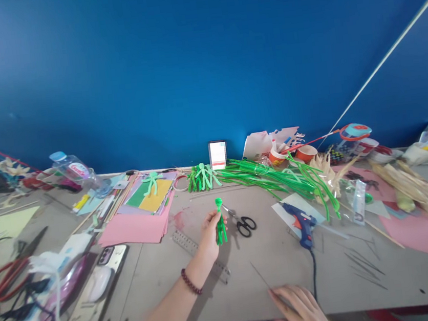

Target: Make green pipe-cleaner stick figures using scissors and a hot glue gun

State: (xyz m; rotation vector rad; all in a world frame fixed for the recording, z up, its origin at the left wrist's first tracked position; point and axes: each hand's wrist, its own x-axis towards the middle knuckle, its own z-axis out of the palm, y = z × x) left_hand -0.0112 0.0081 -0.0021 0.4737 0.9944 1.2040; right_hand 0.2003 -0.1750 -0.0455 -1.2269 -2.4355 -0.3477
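My left hand [210,233] is closed around a small green pipe-cleaner figure [221,221], held upright above the middle of the table with its round head up and legs hanging below. My right hand [302,307] is low at the table's front edge, slightly blurred. A thin dark wire [258,275] runs from its fingers toward the upper left. Just right of the figure lie black-handled scissors [246,226]. A clear ruler [186,242] lies partly hidden beneath my left forearm. More green figures [203,176] stand against the wall.
A blue glue gun [302,222] lies on white paper at right, its cord running to the front edge. Behind it spreads a bundle of green pipe cleaners [277,174]. Loose dark wires [365,263] lie farther right. Left are pink paper [137,228], a phone [109,275] and a water bottle [78,171].
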